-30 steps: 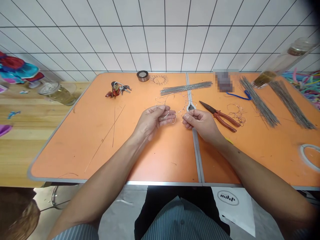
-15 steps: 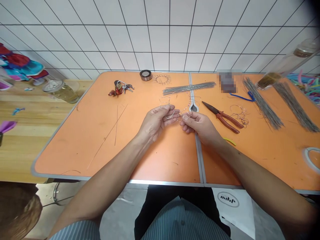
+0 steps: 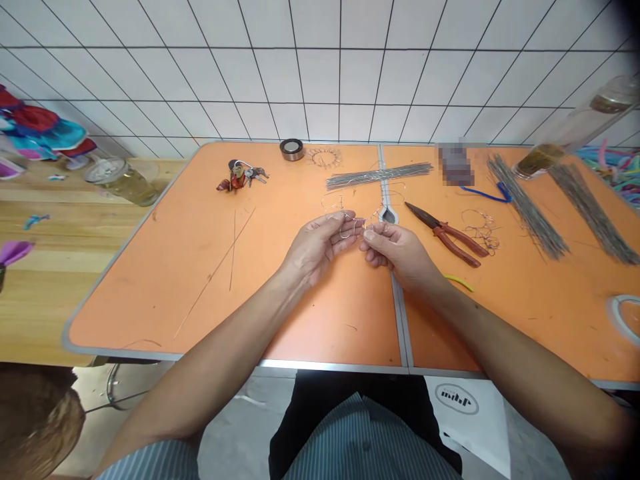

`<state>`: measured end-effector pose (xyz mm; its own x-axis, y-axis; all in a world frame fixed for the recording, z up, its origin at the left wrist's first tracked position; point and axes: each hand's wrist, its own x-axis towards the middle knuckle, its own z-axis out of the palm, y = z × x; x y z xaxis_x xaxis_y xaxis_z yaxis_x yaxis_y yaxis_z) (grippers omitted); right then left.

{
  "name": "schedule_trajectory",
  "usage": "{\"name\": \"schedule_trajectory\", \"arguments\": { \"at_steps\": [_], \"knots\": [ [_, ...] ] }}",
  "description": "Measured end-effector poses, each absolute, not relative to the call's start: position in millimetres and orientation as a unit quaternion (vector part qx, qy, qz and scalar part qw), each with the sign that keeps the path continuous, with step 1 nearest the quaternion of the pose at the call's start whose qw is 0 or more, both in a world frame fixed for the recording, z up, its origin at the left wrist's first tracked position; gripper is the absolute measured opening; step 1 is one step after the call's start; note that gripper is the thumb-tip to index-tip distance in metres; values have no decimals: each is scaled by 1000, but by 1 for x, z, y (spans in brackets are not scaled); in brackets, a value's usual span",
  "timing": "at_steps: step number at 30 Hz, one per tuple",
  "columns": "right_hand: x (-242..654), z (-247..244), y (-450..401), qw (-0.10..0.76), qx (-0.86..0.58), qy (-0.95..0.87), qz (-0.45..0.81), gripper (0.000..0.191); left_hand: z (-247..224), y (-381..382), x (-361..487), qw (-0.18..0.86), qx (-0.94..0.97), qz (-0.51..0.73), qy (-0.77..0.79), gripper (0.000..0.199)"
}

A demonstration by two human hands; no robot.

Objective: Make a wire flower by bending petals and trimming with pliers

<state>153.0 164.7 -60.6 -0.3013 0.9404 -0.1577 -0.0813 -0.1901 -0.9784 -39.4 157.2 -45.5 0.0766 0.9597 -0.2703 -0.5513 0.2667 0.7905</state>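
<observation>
Between my two hands is a thin, copper-coloured wire bent into several loops [image 3: 345, 233]. My left hand [image 3: 323, 243], palm turned up, grips part of it between thumb and fingers. Pinched in the thumb and forefinger of my right hand [image 3: 393, 247] is another part of the same wire. The hands are close together above the orange table [image 3: 310, 327], near its middle seam. To the right of my right hand lie pliers [image 3: 445, 233] with red handles and dark jaws. Just behind the hands is a bundle of straight grey wires [image 3: 380, 175].
Keys [image 3: 245, 175] and a tape roll [image 3: 291, 150] lie at the back left. Two loose wires [image 3: 215, 273] cross on the left. Tangled wire [image 3: 480, 230], more wire bundles [image 3: 530, 207] and a glass bottle [image 3: 540, 160] are on the right. A jar [image 3: 123, 181] stands on the wooden surface.
My left hand has shifted slightly right, and the wire loops have turned a little between the fingers. My right hand keeps its pinch in nearly the same place.
</observation>
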Motion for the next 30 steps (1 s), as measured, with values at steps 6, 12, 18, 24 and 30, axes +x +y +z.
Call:
{"name": "schedule_trajectory", "arguments": {
  "at_steps": [6,12,18,24,30],
  "knots": [
    [154,-62,166,421,-435,-505,615,48,-50,155,-36,701,261,529,400,20],
    [148,-60,163,409,-428,-490,640,49,-59,154,-30,712,282,529,365,20],
    [150,-65,166,445,-415,-495,620,50,-67,151,-29,698,349,517,351,34],
    [152,-65,165,433,-420,-504,619,44,-62,149,-30,682,404,509,336,32],
    [151,-67,166,436,-418,-499,621,46,-62,150,-32,676,362,529,364,40]
  ]
}}
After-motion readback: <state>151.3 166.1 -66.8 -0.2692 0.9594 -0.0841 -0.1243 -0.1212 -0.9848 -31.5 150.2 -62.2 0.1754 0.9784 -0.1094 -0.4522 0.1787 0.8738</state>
